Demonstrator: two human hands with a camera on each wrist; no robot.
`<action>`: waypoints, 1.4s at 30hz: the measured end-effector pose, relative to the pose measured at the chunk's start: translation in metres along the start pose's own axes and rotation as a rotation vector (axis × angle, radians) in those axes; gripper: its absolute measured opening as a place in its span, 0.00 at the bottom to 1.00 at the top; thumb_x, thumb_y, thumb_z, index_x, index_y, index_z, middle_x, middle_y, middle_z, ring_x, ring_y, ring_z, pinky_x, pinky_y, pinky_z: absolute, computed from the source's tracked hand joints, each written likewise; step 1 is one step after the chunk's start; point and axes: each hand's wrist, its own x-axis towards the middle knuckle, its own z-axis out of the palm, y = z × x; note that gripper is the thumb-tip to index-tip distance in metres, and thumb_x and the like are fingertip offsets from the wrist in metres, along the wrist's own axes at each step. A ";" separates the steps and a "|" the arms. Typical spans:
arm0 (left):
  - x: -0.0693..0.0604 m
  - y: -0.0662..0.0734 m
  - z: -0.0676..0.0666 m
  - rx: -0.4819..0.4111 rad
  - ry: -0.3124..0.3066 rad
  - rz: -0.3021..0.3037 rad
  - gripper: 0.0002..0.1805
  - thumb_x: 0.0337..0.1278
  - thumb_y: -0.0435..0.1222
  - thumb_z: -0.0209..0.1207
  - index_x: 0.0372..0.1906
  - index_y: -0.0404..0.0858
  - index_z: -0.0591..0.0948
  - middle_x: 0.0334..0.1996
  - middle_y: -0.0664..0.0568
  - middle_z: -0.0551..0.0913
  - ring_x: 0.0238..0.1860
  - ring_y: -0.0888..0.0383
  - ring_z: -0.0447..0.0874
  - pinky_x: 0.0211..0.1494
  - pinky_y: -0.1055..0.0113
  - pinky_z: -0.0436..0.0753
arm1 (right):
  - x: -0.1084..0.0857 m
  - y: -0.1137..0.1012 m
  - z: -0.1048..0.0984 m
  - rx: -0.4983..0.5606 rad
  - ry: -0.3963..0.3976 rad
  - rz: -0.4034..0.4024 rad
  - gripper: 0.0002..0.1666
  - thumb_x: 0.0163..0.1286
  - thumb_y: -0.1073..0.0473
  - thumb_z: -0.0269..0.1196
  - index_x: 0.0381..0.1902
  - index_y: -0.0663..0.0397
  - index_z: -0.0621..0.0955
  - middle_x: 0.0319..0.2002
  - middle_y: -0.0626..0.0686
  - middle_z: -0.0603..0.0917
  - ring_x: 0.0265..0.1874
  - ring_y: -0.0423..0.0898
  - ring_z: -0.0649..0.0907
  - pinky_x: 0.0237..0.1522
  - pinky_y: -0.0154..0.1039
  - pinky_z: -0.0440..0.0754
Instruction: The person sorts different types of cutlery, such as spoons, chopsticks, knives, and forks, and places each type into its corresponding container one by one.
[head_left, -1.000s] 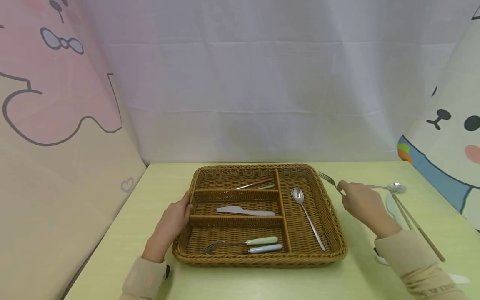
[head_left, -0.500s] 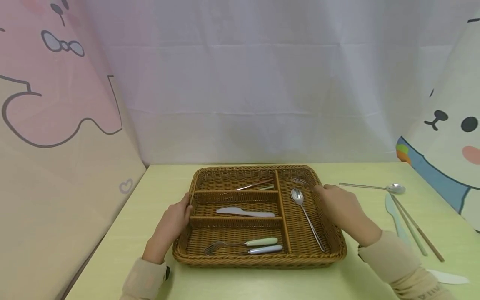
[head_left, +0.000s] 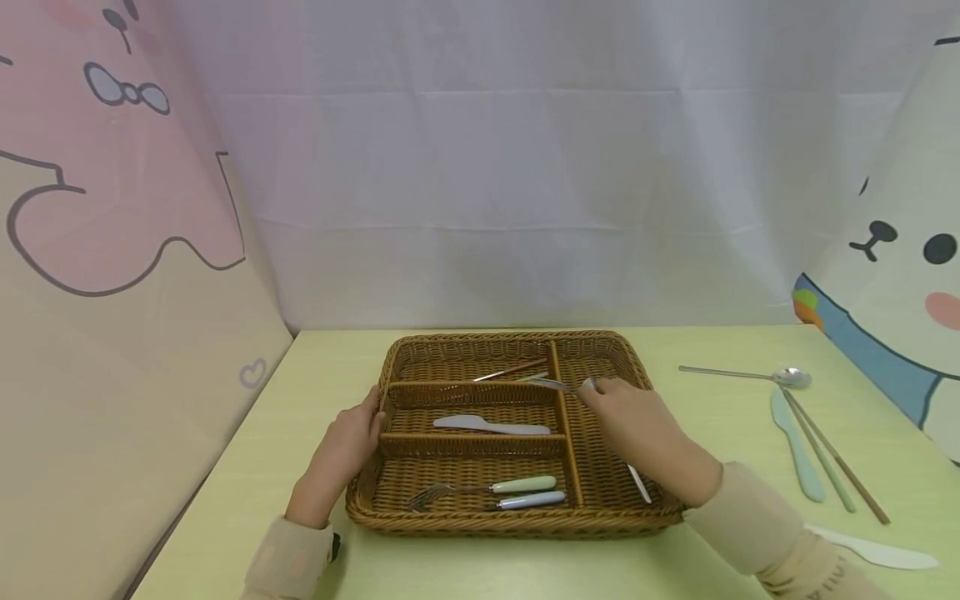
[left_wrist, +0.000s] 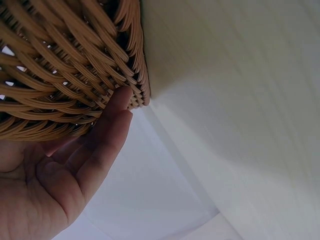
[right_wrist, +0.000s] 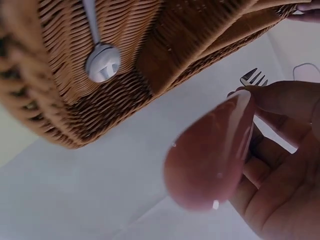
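Observation:
In the head view my right hand [head_left: 637,421] pinches a fork [head_left: 552,384] over the wicker basket [head_left: 517,523], above its right compartment. The tines point left across the long divider. Close up in the right wrist view, the fork's glossy pinkish handle [right_wrist: 210,155] sticks out toward the camera. Below that hand lies a metal spoon [right_wrist: 103,62], partly covered in the head view. My left hand [head_left: 343,450] grips the basket's left rim, thumb on top and fingers along the outer wall [left_wrist: 65,65].
Left compartments hold thin sticks [head_left: 510,369] at the back, a pale knife [head_left: 491,425] midway, and green-handled [head_left: 525,482] and pale blue-handled [head_left: 531,499] forks in front. Right of the basket lie a spoon [head_left: 791,377], a mint knife [head_left: 797,450], chopsticks [head_left: 840,458] and a white knife [head_left: 885,552].
My right hand has carried the fork leftward from beside the basket, across its right rim, to above the right compartment and divider. The left hand has stayed on the rim.

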 end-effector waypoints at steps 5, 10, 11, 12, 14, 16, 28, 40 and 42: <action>0.000 0.000 0.000 0.004 0.000 -0.001 0.28 0.67 0.34 0.45 0.68 0.27 0.55 0.09 0.53 0.66 0.10 0.63 0.55 0.15 0.70 0.60 | 0.004 -0.015 -0.002 -0.018 0.013 -0.079 0.16 0.52 0.74 0.63 0.37 0.52 0.78 0.25 0.50 0.76 0.20 0.43 0.73 0.10 0.29 0.54; 0.000 0.000 0.000 0.008 0.004 0.001 0.28 0.67 0.34 0.45 0.68 0.28 0.56 0.08 0.53 0.65 0.09 0.63 0.54 0.14 0.72 0.59 | 0.009 -0.027 0.000 -0.006 0.020 -0.163 0.16 0.50 0.74 0.63 0.33 0.51 0.76 0.21 0.47 0.72 0.15 0.38 0.63 0.11 0.28 0.55; 0.000 0.000 0.000 0.008 0.005 0.002 0.28 0.67 0.34 0.46 0.68 0.28 0.56 0.08 0.53 0.65 0.09 0.63 0.54 0.14 0.72 0.59 | 0.010 -0.030 0.000 -0.008 0.020 -0.179 0.16 0.51 0.74 0.64 0.34 0.51 0.77 0.22 0.47 0.73 0.15 0.38 0.64 0.11 0.28 0.56; -0.001 0.000 0.000 0.008 0.007 0.003 0.28 0.67 0.34 0.46 0.68 0.28 0.56 0.08 0.53 0.65 0.09 0.63 0.54 0.14 0.72 0.59 | 0.011 -0.032 0.001 -0.004 0.018 -0.193 0.16 0.51 0.73 0.64 0.34 0.51 0.77 0.22 0.47 0.73 0.14 0.38 0.64 0.11 0.28 0.56; -0.001 0.000 0.000 0.007 0.007 0.006 0.28 0.67 0.34 0.46 0.68 0.27 0.56 0.08 0.53 0.65 0.09 0.63 0.54 0.14 0.72 0.59 | 0.013 -0.038 0.002 -0.009 0.010 -0.221 0.17 0.51 0.72 0.64 0.38 0.50 0.78 0.23 0.47 0.74 0.14 0.37 0.67 0.11 0.27 0.57; -0.001 0.000 0.000 0.008 0.007 0.010 0.28 0.67 0.34 0.46 0.68 0.27 0.56 0.09 0.53 0.65 0.10 0.63 0.55 0.14 0.71 0.59 | 0.014 -0.043 0.003 -0.015 0.001 -0.250 0.20 0.51 0.72 0.65 0.41 0.49 0.78 0.25 0.47 0.75 0.14 0.37 0.68 0.11 0.26 0.56; -0.001 0.001 -0.001 0.023 0.024 0.026 0.27 0.67 0.34 0.46 0.67 0.26 0.57 0.08 0.54 0.65 0.09 0.63 0.54 0.13 0.73 0.58 | 0.013 -0.065 0.010 0.040 0.043 -0.388 0.16 0.54 0.70 0.64 0.38 0.46 0.78 0.24 0.44 0.81 0.18 0.35 0.70 0.12 0.23 0.54; -0.002 0.002 -0.002 0.023 0.018 0.025 0.27 0.67 0.34 0.46 0.67 0.26 0.58 0.09 0.54 0.65 0.09 0.63 0.55 0.14 0.72 0.59 | 0.014 -0.078 0.010 0.007 -0.109 -0.443 0.22 0.52 0.65 0.68 0.45 0.41 0.80 0.25 0.43 0.81 0.24 0.36 0.76 0.19 0.26 0.70; -0.002 0.002 -0.002 0.023 0.019 0.026 0.27 0.67 0.34 0.46 0.66 0.26 0.58 0.09 0.53 0.66 0.09 0.63 0.56 0.14 0.72 0.60 | 0.014 -0.079 0.010 0.001 -0.132 -0.453 0.24 0.50 0.65 0.69 0.46 0.40 0.79 0.27 0.43 0.81 0.25 0.36 0.77 0.23 0.27 0.74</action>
